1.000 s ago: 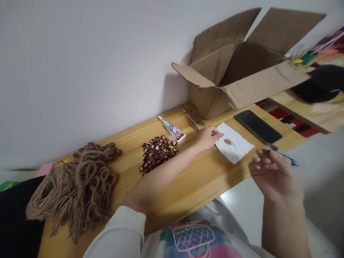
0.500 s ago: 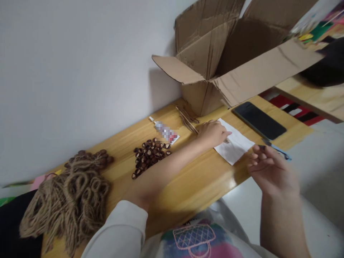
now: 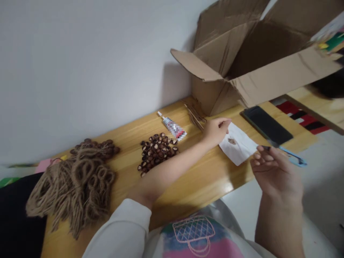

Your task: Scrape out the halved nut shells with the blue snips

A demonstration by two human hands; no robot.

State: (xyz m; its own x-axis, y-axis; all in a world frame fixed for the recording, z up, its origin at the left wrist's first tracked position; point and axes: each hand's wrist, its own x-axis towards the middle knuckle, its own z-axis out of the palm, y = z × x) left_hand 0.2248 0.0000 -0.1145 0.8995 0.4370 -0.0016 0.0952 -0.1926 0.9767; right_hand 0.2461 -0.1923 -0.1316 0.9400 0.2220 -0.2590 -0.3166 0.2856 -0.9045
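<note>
My left hand (image 3: 217, 132) is closed in a pinch at the left edge of a white paper sheet (image 3: 239, 152); what it holds, if anything, is hidden. A small heap of brown crumbs (image 3: 232, 141) lies on the paper. My right hand (image 3: 276, 172), palm up by the table's front edge, pinches a small dark piece (image 3: 266, 147) between thumb and fingers. Just behind it is a blue utility knife (image 3: 298, 160); I cannot tell whether the hand touches it. Thin brown sticks (image 3: 194, 116) lie beside my left hand. Left of that forearm are many opened brown nut shells (image 3: 158, 150).
A glue tube (image 3: 174, 128) lies behind the shells. Bundled jute cords (image 3: 77, 186) with brown nuts (image 3: 107, 147) lie at the left. A large open cardboard box (image 3: 206, 95) stands at the back, its flap overhanging. A black phone (image 3: 267, 125) lies right of the paper.
The view has shifted, so most things sit further right. My left hand has drawn back from the crumbs to the paper's edge, its fingers now pinched. More of the blue knife shows.
</note>
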